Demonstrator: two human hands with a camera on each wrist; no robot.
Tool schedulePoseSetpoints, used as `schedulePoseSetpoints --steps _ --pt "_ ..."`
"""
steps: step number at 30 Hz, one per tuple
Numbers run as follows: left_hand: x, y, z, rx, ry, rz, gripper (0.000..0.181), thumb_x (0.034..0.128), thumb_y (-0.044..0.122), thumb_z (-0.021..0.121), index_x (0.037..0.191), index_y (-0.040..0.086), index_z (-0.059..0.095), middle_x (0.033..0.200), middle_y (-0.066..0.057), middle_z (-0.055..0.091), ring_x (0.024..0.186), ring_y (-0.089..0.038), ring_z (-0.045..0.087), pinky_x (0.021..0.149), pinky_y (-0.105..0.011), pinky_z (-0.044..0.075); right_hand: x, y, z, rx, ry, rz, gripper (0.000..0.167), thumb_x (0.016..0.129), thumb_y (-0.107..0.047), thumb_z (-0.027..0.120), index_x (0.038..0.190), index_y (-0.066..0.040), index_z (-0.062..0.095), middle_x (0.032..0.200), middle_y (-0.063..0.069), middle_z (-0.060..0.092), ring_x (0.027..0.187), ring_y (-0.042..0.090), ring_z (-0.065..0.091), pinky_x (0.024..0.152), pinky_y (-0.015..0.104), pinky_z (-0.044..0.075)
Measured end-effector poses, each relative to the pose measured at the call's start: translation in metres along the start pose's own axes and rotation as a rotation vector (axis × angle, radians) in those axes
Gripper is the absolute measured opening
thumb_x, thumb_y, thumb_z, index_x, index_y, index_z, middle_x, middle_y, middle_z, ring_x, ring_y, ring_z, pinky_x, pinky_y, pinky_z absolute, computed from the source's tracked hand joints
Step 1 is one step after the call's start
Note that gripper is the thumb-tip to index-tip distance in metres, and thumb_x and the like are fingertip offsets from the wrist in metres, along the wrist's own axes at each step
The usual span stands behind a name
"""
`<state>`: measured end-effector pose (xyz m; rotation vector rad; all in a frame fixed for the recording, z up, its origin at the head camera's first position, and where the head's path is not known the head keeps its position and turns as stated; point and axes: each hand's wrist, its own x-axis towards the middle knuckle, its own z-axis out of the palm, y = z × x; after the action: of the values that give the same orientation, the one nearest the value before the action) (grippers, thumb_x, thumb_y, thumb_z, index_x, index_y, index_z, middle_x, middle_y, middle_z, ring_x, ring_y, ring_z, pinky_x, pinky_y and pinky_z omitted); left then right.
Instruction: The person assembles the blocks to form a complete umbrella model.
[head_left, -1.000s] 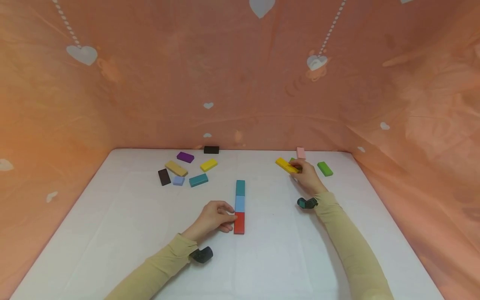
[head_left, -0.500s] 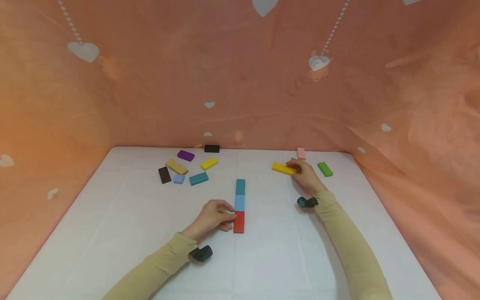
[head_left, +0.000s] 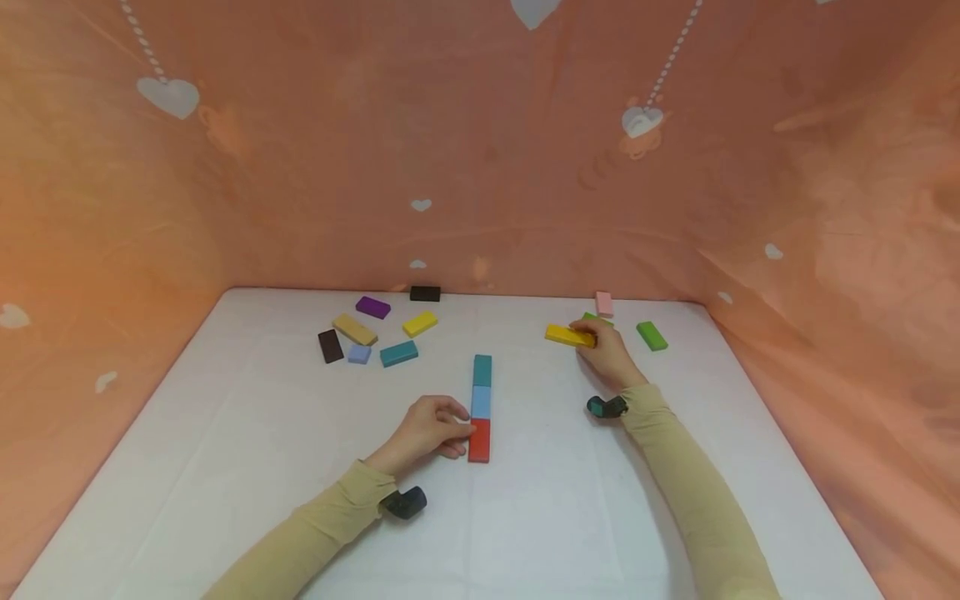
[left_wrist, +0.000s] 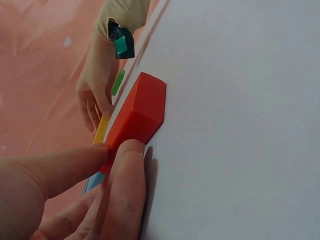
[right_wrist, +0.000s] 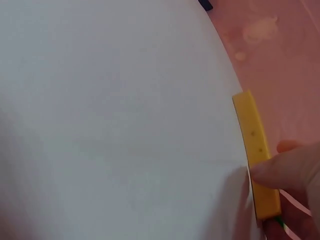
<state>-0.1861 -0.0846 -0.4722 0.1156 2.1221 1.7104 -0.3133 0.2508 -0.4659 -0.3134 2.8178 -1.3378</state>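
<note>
In the head view, my left hand (head_left: 427,429) pinches the left edge of a red block (head_left: 479,446) with thumb and fingertips; the left wrist view shows the same red block (left_wrist: 142,102) up close. A light blue block (head_left: 482,403) and a teal block (head_left: 482,370) lie beyond it, end to end in one straight row. Farther off to the right, my right hand (head_left: 606,354) holds one end of a long yellow block (head_left: 566,336). Its thumb lies on the yellow block (right_wrist: 250,120) in the right wrist view. A green block (head_left: 592,317) is partly hidden behind that hand.
Loose blocks lie back left: purple (head_left: 372,307), black (head_left: 425,293), yellow (head_left: 420,324), tan (head_left: 355,329), dark brown (head_left: 331,346), small lilac (head_left: 359,354) and teal (head_left: 399,353). Pink (head_left: 603,304) and green (head_left: 652,336) blocks lie back right. A peach curtain (head_left: 480,167) encloses the white table (head_left: 570,517).
My right hand has turned the long yellow block from a slant to nearly level across the view. My left hand stays at the red block. The head view has tilted slightly.
</note>
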Motion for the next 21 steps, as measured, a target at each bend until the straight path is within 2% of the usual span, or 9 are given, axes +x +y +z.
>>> schedulePoseSetpoints --steps 10,21 --pt "0.001 0.0008 0.0007 0.008 0.012 -0.017 0.028 0.0836 0.013 0.075 0.104 -0.001 0.06 0.074 -0.011 0.066 0.057 -0.02 0.065 0.058 -0.032 0.057 0.0047 -0.0048 0.0022 -0.012 -0.023 0.004 0.042 0.087 0.009 0.059 0.128 0.003 0.053 0.131 0.021 0.051 0.119 0.035 0.046 0.107 0.046 0.034" --pt "0.0005 0.0003 0.0007 0.016 0.014 -0.025 0.029 0.0834 0.014 0.075 0.104 0.0 0.061 0.074 -0.011 0.066 0.057 -0.02 0.065 0.058 -0.031 0.057 0.0072 -0.0056 0.0005 0.007 -0.062 0.069 0.041 0.088 0.009 0.058 0.128 0.003 0.055 0.129 0.02 0.051 0.114 0.034 0.046 0.105 0.046 0.036"
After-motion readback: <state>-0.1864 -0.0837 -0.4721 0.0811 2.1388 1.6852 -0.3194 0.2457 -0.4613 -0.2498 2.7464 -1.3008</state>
